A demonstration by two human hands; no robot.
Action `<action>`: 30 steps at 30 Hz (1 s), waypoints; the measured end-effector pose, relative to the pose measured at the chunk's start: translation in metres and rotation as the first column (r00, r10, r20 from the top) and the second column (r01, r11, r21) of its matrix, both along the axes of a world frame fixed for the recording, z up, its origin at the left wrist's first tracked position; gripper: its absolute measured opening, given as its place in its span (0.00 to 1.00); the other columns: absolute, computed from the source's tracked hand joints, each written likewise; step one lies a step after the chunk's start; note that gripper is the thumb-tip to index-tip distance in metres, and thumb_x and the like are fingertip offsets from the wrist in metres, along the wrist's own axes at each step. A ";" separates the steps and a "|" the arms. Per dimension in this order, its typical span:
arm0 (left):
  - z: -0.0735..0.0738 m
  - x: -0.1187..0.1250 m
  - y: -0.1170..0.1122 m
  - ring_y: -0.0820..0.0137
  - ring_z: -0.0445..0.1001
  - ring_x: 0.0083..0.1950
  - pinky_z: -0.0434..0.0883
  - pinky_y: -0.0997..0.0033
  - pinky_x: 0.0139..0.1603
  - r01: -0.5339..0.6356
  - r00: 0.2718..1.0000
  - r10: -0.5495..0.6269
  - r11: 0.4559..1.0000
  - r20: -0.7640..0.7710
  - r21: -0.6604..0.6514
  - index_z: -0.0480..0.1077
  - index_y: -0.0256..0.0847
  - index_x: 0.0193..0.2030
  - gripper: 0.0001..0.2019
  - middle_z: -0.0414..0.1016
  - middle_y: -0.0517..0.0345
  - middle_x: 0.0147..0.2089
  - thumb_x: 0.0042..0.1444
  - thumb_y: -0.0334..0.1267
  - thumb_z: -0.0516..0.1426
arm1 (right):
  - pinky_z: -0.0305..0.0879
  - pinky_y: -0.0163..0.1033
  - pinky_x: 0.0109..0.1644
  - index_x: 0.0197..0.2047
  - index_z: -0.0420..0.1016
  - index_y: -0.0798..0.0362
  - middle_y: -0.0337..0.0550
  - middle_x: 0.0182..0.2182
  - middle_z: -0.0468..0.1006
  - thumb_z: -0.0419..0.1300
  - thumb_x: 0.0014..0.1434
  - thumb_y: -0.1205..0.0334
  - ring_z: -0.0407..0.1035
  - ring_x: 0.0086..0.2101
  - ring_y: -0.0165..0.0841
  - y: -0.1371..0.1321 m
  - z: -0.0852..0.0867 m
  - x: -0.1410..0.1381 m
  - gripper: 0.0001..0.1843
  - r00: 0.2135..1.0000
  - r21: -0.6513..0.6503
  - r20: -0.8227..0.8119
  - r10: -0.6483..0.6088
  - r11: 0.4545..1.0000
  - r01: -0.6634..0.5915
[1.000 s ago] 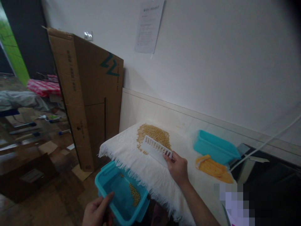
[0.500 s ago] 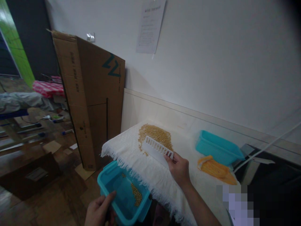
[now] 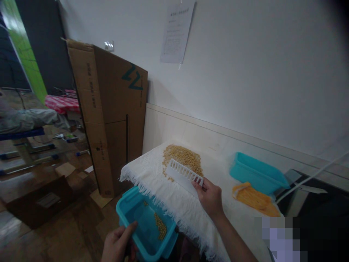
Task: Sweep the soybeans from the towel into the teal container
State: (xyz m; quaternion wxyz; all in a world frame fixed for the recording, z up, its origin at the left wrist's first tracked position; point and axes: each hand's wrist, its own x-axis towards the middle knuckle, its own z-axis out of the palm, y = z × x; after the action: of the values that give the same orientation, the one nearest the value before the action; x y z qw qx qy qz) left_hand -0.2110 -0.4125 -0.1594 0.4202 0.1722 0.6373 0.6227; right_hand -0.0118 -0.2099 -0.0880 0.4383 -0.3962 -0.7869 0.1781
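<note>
My right hand grips one end of a white slotted plastic strip, fingers closed on it. The strip stands tilted on the white cloth, slots upward, against the near side of a pile of soybeans. With my left hand I hold the near left rim of a blue plastic bin, thumb over the edge. That bin is below the table's front edge, partly under the fringe. A small patch of soybeans lies inside it. The fingers under its rim are mostly hidden.
A fringed white cloth covers the table. At the right are a second blue bin and an orange cloth item. A tall cardboard box stands at the left, against the wall. Flattened cardboard lies on the floor.
The whole view has shifted a little, so everything appears slightly further right. Both hands keep their holds, and the strip stays at the near side of the pile.
</note>
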 end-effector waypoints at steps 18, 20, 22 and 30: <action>-0.014 -0.001 0.002 0.74 0.59 0.08 0.49 0.75 0.10 -0.017 1.000 0.017 1.000 -0.015 0.012 0.63 0.41 0.11 0.27 0.63 0.59 0.06 0.39 0.65 0.58 | 0.67 0.34 0.31 0.32 0.76 0.53 0.45 0.27 0.82 0.55 0.57 0.46 0.77 0.29 0.39 -0.001 -0.001 0.001 0.19 0.992 0.024 0.073 -0.099 0.995 0.097; -0.016 -0.002 0.001 0.74 0.57 0.07 0.48 0.75 0.10 -0.020 1.000 0.020 1.000 -0.019 0.001 0.62 0.41 0.10 0.29 0.61 0.59 0.05 0.39 0.66 0.57 | 0.68 0.35 0.31 0.32 0.76 0.53 0.46 0.27 0.82 0.55 0.57 0.45 0.77 0.30 0.39 0.000 -0.002 0.002 0.20 0.990 0.026 0.087 -0.113 0.993 0.111; -0.019 -0.002 0.001 0.73 0.57 0.07 0.48 0.74 0.09 -0.009 1.000 0.009 1.000 -0.016 -0.023 0.61 0.42 0.09 0.30 0.61 0.59 0.05 0.36 0.68 0.56 | 0.68 0.35 0.31 0.32 0.76 0.53 0.46 0.27 0.82 0.54 0.57 0.44 0.77 0.29 0.40 0.000 -0.003 0.003 0.21 0.988 0.029 0.096 -0.124 0.992 0.122; -0.030 -0.004 0.006 0.73 0.56 0.06 0.47 0.74 0.08 -0.010 1.000 0.011 0.999 0.002 -0.047 0.62 0.43 0.10 0.30 0.62 0.57 0.05 0.31 0.72 0.55 | 0.68 0.34 0.29 0.32 0.77 0.52 0.45 0.27 0.82 0.54 0.56 0.42 0.78 0.30 0.40 -0.002 0.000 0.002 0.22 0.984 0.045 0.093 -0.151 0.988 0.147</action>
State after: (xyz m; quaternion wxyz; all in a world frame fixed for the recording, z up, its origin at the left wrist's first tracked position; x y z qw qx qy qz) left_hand -0.2153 -0.4061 -0.1899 0.4217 0.1581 0.6521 0.6099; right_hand -0.0096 -0.2117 -0.0879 0.4193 -0.4538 -0.7785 0.1104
